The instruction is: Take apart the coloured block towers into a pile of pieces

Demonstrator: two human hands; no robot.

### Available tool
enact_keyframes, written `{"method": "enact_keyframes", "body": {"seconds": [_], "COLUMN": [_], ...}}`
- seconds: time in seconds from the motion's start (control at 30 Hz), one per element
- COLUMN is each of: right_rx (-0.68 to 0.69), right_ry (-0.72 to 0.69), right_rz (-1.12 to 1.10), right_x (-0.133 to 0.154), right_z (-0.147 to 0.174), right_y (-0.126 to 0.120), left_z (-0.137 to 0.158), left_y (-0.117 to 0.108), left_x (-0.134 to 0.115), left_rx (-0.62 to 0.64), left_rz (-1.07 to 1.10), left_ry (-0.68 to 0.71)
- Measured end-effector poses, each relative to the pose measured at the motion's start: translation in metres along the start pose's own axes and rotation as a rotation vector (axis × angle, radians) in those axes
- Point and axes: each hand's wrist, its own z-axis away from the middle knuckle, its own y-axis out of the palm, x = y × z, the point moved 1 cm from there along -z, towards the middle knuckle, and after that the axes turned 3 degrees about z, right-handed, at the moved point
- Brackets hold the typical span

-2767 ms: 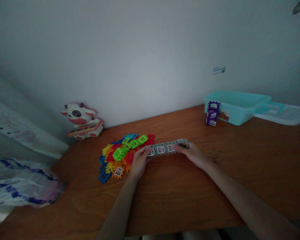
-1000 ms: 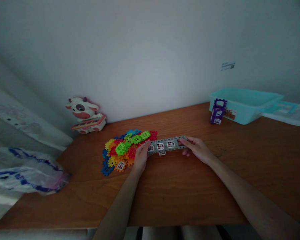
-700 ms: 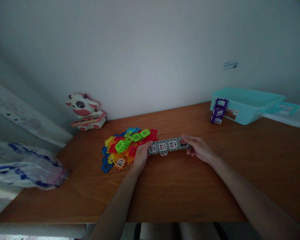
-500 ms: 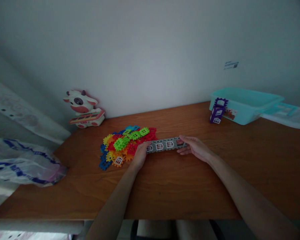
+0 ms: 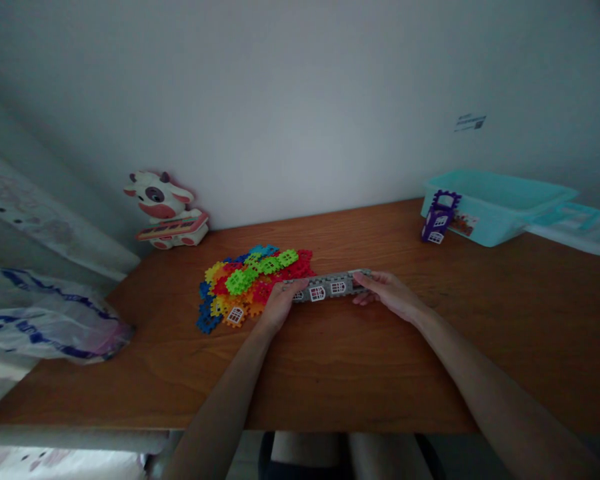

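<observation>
A long strip of joined grey building blocks (image 5: 325, 287), with white window frames on its side, is held level above the table between my two hands. My left hand (image 5: 281, 303) grips its left end, thumb along the top. At the right end, my right hand (image 5: 387, 291) pinches it with the thumb above and fingers below. Just behind and left of my left hand lies a heap of interlocking toy blocks (image 5: 240, 280) in red, yellow, orange, blue and green.
On the wooden table (image 5: 370, 373), a cow toy with a keyboard (image 5: 165, 210) stands at the back left. A plastic bag (image 5: 55, 320) lies at the left edge. A turquoise bin (image 5: 505, 207) sits at the back right, with a purple block tower (image 5: 439, 217) against it.
The grey strip has rolled slightly, so more of its top shows. My right thumb has come down over the right end. The whole view has shifted a little.
</observation>
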Motion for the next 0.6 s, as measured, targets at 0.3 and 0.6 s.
{"method": "enact_keyframes", "body": {"seconds": [0.3,0.6], "right_rx": [-0.047,0.007], "right_ry": [-0.087,-0.138], "right_rz": [0.068,0.269], "right_x": [-0.001,0.003], "right_z": [0.0,0.003], "right_y": [0.002,0.003], "left_z": [0.01,0.013], "left_y": [0.015,0.013], "left_x": [-0.008,-0.012], "left_rx": [-0.076,0.061], "left_rz": [-0.199,-0.248], "left_ry": [0.047,0.1]}}
